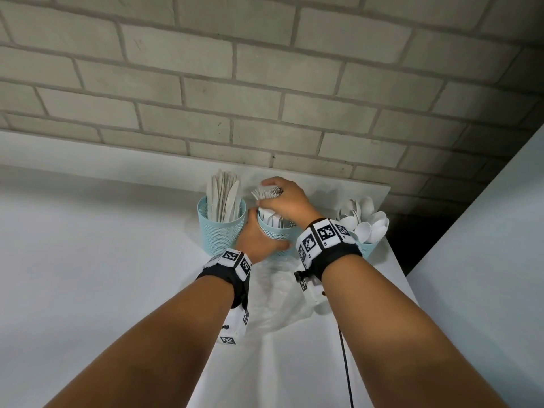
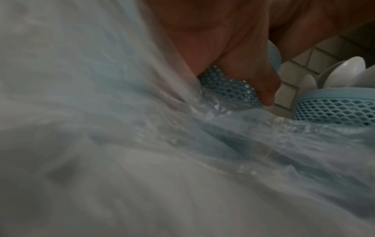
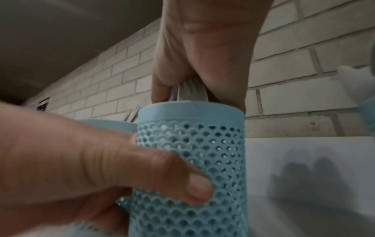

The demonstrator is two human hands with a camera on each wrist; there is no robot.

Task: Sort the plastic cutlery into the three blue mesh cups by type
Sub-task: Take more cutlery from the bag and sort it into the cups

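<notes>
- The left hand [image 1: 259,235] has its grip wrapped round the side of the middle cup [image 1: 275,231], thumb [image 3: 182,181] pressed flat against the mesh at the near side (the fingers on the far side are hidden).
- The right hand [image 1: 284,198] comes down from above with its fingers bunched round a bundle of forks [image 1: 263,192], prongs up, handles reaching into the middle cup.
- In the right wrist view the fork heads [image 3: 189,93] sit just above the cup's rim, pinched between thumb and fingers.
- The left cup [image 1: 220,231] stands just beside the middle one and holds the knives [image 1: 223,198], upright and fanned a little.
- The right cup [image 1: 366,248] is partly hidden behind the right wristband; it is heaped with spoons [image 1: 365,222], bowls up.
- All three cups stand in a row at the far edge of the white bench [image 1: 88,275], close to the brick wall [image 1: 265,83].
- A crumpled clear plastic bag [image 1: 279,295] lies on the bench near the cups, between the two forearms (it fills most of the left wrist view, blurred).
</notes>
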